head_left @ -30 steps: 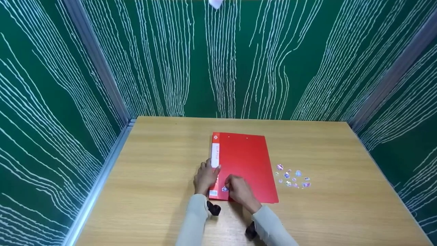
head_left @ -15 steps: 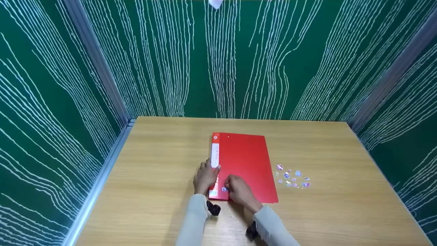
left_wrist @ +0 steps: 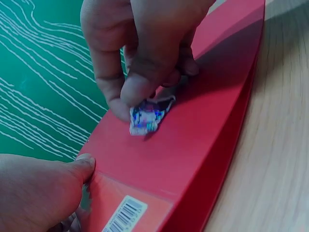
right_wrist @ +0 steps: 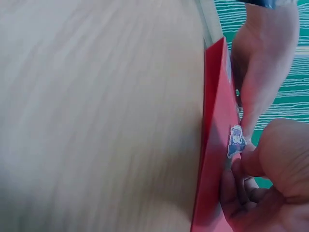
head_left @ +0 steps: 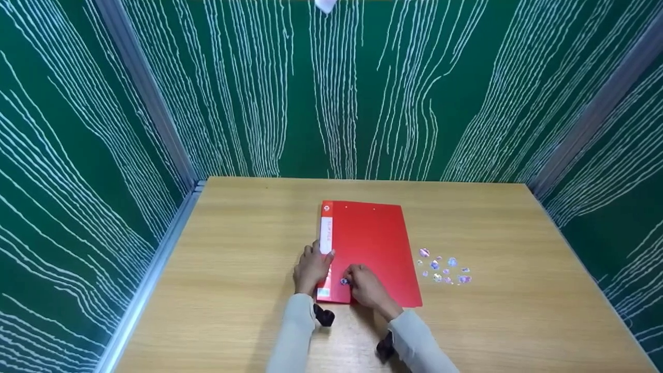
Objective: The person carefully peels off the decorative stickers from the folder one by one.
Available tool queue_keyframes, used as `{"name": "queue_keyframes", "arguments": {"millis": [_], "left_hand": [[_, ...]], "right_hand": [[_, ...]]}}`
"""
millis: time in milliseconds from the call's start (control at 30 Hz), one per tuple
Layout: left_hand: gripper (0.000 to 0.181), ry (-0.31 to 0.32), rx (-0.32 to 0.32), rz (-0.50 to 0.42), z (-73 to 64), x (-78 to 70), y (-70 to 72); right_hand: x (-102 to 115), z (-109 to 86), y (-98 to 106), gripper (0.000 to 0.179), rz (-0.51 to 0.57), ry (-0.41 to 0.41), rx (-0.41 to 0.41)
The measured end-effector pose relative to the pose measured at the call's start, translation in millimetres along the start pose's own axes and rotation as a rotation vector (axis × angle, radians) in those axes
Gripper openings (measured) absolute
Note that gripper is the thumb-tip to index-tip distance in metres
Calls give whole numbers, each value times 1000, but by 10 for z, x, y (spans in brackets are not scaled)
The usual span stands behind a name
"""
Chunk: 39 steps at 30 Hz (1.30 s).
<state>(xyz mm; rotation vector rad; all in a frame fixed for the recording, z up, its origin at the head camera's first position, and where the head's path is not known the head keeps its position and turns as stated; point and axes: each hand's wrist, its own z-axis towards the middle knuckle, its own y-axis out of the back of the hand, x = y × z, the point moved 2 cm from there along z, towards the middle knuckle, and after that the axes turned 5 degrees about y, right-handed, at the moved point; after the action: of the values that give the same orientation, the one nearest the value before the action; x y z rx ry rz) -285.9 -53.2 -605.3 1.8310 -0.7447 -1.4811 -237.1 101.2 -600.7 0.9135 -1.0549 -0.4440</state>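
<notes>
A red clip file (head_left: 370, 243) lies closed on the wooden table, its labelled spine to the left. My left hand (head_left: 311, 267) rests along the spine, thumb over its edge; the barcode label (left_wrist: 126, 215) shows beside that thumb in the left wrist view. Over the lower left of the cover, my right hand (head_left: 366, 285) pinches a small shiny sticker (left_wrist: 146, 117) between thumb and fingers. The sticker has a white border and a bluish print, and it stands tilted, close over the red cover. In the right wrist view the printed face of the sticker (right_wrist: 236, 141) shows beside the thumb.
Several small shiny stickers (head_left: 436, 265) lie scattered on the table (head_left: 248, 223) just right of the file. Green panels (head_left: 300, 103) with white wavy lines stand behind the table and along both sides. The file's near edge gapes slightly.
My right hand has shifted slightly away from me and to the right, and the sticker has moved with it, now more tilted. My left hand and the file have stayed in place.
</notes>
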Motion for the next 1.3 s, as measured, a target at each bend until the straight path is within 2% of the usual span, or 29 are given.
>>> {"name": "queue_keyframes", "arguments": {"millis": [300,533,833,1133,1300], "left_hand": [[62,-27,-17,-3,12,10,15],[62,-8,-9,-1,25,9,28],[63,8,6,-12,15,7,13],[62,-5,-10,-10,18,-7,21],[61,-21,-17,-39,-11,-9,19]], "right_hand": [[-53,48,63,14,72,-17,-87],[-111,76,123,9,104,-115,-120],[-201,16,255,6,120,-173,-170],[-324,-12,411,7,115,-188,-173],[-401,-69,486,8,90,-138,-216]]}}
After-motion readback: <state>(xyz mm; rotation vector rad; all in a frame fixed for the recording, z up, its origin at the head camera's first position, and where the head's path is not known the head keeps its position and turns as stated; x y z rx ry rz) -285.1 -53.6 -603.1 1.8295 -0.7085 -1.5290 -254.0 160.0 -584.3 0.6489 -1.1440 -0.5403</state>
